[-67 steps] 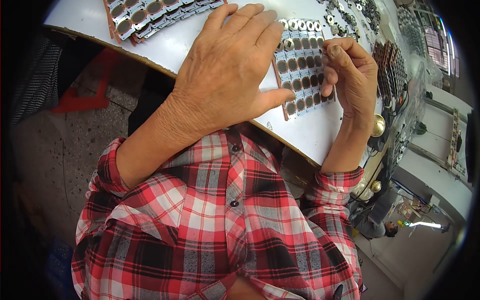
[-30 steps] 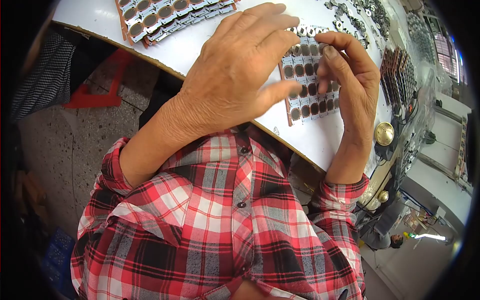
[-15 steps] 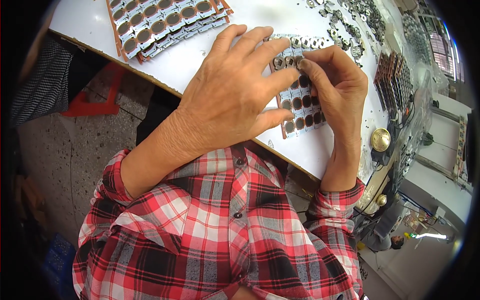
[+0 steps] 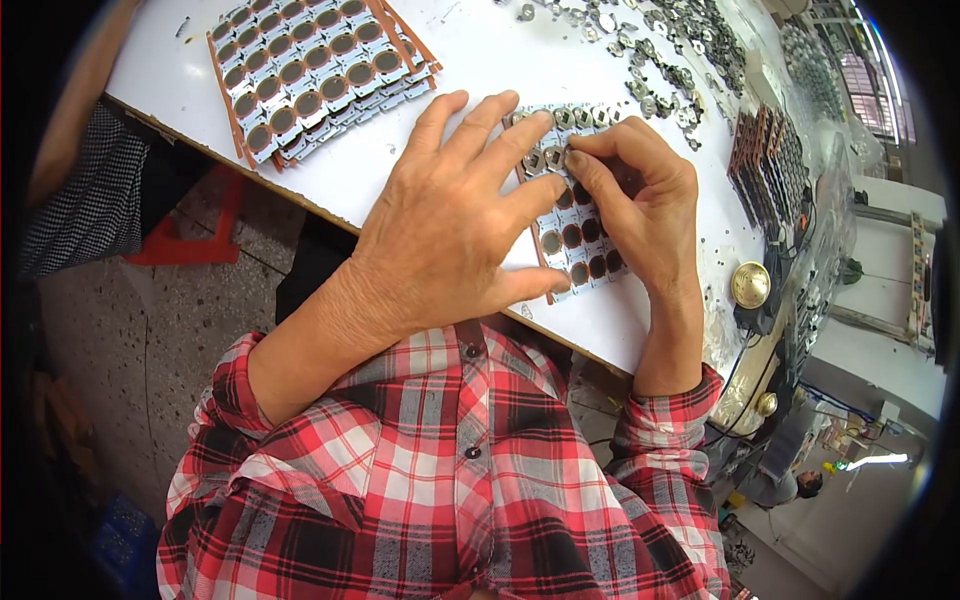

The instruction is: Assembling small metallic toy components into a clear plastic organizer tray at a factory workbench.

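Head view: left hand lies flat, fingers spread, pressing a grey tray of round sockets onto the white table. Right hand pinches a small metal ring over the tray's upper rows. One stack of trays far left; loose rings beyond. Speckled floor below.

Around the grid sheet you have bare white worktop beyond it and toward the stacked sheets, well apart; scattered metal parts crowd its far right corner, and the dark stack blocks its right side
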Motion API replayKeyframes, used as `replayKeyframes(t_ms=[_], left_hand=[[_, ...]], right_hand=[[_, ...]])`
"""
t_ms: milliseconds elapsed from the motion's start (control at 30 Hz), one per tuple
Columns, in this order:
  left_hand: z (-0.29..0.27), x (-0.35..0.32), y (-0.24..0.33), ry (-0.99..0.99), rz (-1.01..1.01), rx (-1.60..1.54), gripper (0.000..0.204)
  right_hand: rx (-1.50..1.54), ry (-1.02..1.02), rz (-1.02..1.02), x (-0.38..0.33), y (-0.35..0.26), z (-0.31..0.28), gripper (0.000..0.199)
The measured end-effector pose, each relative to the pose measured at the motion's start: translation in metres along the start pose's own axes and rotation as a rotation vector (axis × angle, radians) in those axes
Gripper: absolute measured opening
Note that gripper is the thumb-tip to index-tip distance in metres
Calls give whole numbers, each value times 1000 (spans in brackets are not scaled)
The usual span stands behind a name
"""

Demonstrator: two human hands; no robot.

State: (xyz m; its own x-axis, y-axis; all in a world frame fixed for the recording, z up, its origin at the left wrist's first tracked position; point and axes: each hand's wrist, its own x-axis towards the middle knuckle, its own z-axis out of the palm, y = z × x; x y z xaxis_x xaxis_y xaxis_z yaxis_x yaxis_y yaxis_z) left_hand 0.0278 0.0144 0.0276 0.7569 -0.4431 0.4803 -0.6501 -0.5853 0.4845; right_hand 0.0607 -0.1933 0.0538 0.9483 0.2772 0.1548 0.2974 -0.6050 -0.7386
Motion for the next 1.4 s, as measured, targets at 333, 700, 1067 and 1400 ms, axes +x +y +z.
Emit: replayKeyframes(t_ms=[333,700,1067,1400], left_hand=[[2,-4,-1,20,22,16,66],[-5,0,-4,55,76,4,61],[-4,-6,-14,193,-20,-143,39],[-9,-3,-10,152,-34,-68,26]], right_hand=[[17,97,43,-10,3,6,13],[-7,574,285,-88,6,-75,18],[56,520,341,-139,27,-49,16],[-331,353,95,-102,32,-49,30]])
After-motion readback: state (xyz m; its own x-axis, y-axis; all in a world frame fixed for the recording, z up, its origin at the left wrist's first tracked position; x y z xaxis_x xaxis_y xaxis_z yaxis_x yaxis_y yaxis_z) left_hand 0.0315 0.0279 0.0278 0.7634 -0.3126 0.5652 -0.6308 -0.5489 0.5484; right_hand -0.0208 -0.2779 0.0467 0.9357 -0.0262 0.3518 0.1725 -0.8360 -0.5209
